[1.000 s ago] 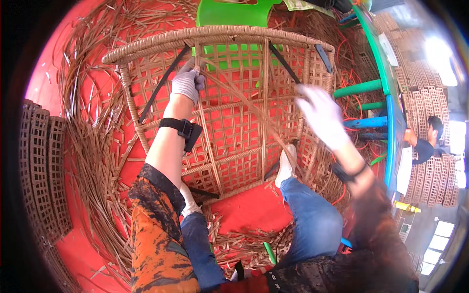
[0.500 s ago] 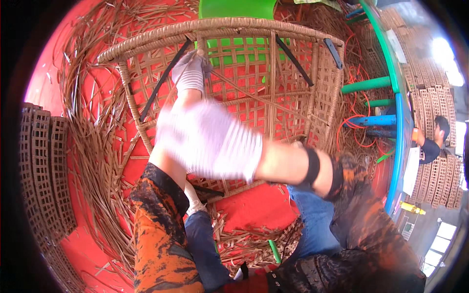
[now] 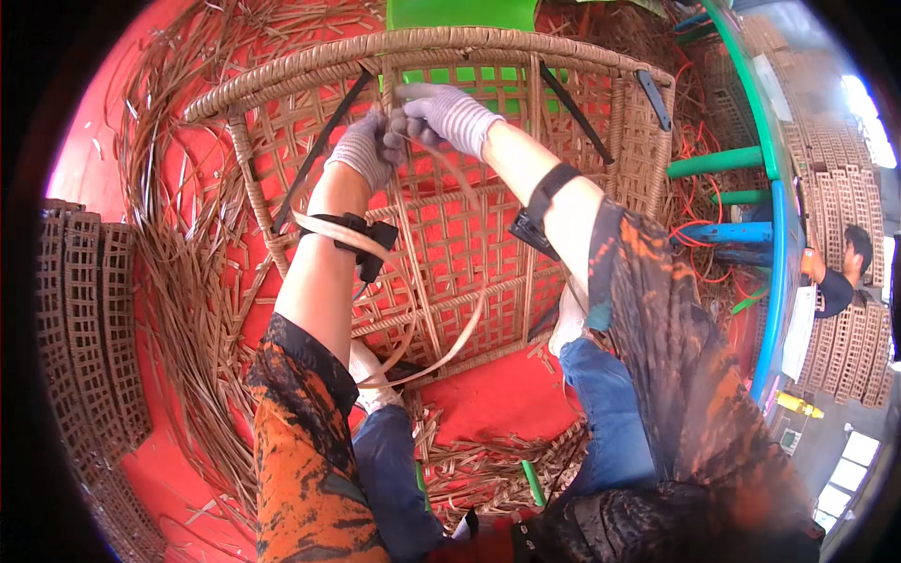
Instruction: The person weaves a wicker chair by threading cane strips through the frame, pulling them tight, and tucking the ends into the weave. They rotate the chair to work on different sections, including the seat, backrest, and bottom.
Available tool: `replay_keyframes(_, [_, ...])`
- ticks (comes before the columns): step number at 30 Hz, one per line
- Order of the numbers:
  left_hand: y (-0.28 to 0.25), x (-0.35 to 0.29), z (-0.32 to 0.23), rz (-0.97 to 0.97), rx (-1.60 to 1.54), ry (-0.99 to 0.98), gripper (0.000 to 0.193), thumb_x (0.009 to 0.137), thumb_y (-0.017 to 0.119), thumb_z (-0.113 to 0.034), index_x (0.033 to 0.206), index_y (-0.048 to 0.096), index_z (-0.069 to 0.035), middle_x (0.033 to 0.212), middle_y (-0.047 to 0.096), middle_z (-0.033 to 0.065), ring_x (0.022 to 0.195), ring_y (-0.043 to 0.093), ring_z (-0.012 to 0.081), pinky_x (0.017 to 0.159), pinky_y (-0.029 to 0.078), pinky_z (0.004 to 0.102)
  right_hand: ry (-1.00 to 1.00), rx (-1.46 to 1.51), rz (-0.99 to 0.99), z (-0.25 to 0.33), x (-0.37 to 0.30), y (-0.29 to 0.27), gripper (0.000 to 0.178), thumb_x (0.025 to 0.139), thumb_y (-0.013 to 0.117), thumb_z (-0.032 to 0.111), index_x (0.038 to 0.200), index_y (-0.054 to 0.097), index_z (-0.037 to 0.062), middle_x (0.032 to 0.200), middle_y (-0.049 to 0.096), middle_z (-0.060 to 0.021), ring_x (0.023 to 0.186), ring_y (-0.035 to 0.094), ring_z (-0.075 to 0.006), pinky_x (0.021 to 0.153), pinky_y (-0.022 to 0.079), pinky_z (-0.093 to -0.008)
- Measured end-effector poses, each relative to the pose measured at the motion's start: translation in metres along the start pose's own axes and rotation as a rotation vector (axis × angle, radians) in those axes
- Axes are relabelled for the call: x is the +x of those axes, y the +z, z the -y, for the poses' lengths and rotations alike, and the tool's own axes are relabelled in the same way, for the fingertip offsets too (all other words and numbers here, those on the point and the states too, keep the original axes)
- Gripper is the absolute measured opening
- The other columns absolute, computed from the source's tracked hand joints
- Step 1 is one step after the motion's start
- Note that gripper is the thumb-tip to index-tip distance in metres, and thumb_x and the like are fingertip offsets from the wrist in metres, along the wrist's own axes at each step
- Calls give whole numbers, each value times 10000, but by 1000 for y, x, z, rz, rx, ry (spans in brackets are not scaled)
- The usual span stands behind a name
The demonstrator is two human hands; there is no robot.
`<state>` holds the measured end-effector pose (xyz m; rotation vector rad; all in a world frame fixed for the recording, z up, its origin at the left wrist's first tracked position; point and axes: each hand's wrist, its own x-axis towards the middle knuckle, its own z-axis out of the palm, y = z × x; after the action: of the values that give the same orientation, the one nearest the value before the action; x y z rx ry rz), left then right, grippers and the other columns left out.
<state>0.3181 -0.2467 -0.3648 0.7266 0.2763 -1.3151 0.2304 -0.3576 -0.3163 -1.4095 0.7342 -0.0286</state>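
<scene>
A large woven rattan panel (image 3: 526,42) with a wrapped rim and open lattice leans in front of me. My left hand (image 3: 364,150), in a striped glove with grey fingers, is closed around a flat tan rattan strip (image 3: 466,330) beside an upright bar near the panel's top. Close on its right, my right hand (image 3: 449,114), gloved alike, has its fingers bent in at the same bar and strip. The exact grip is partly hidden by the fingers. Lengths of strip loop over my left forearm and hang below. Black braces (image 3: 572,113) cross the panel's corners.
Long loose rattan strips (image 3: 188,310) heap on the red floor (image 3: 488,403) at left. Stacked woven panels (image 3: 84,319) stand farther left. A green chair (image 3: 460,13) is behind the panel. At right are a blue-green table edge (image 3: 777,253), orange cord and another person (image 3: 835,281).
My right hand has swept from across my left forearm up to the bar beside my left hand. The strip now loops over the left forearm.
</scene>
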Motion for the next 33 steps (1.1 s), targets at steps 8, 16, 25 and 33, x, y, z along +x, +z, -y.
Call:
replay_keyframes(8, [-13,5,0,88,23,-70,273,1012,276,-274,924,475,-109,692,550,1,437,423,68,360,284,202,112,5,292,1,16,-6,199,842,560,183,1025,542,105,587,437,35,437,344,-82,387,305,-249])
replay_keyframes(16, [-20,0,15,22,197,124,257,981,347,-190,1116,514,-48,881,625,109,642,594,182,501,455,279,-21,-528,174,41,-57,-19,301,847,596,398,799,641,104,540,434,23,443,337,-76,411,260,-260])
replay_keyframes(25, [-29,-23,10,351,197,228,403,884,476,-27,1286,457,-3,1066,614,124,898,636,244,757,538,332,-543,-815,91,91,-251,-25,156,752,694,198,829,689,63,694,625,-15,616,576,-152,617,457,-244])
replay_keyframes(33, [-23,-59,-13,216,22,46,286,915,480,-215,1142,505,-43,1225,479,124,969,569,337,845,468,486,-398,-203,163,87,-413,-78,453,911,514,384,1163,522,7,1146,556,-111,1035,542,-184,904,442,-329])
